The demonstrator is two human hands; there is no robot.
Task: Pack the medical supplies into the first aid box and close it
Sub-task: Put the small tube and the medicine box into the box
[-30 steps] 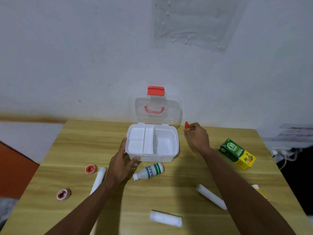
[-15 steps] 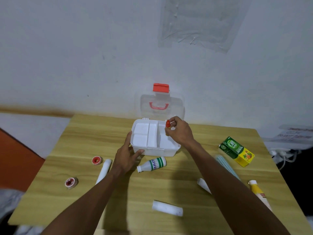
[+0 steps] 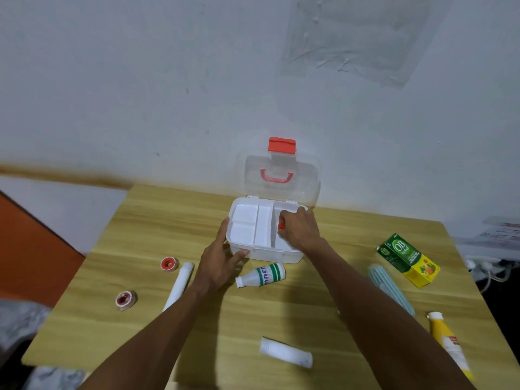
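Currently white box (image 3: 266, 253) open, lid (image 3: 305, 178) upright; right hand (image 3: 299, 230) pinches red-capped item (image 3: 280, 225).

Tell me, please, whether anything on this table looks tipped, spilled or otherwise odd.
Nothing is spilled or visibly damaged. Only the white plastic bottle with green bands lies on its side on the wooden table, just in front of the open white first aid box.

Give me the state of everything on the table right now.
first aid box, open, lid upright
left hand, braced against the box's front left corner
right hand, pinching red-capped item over the box
white bottle, lying on its side
green carton, closed, lying flat
yellow tube, capped, lying flat
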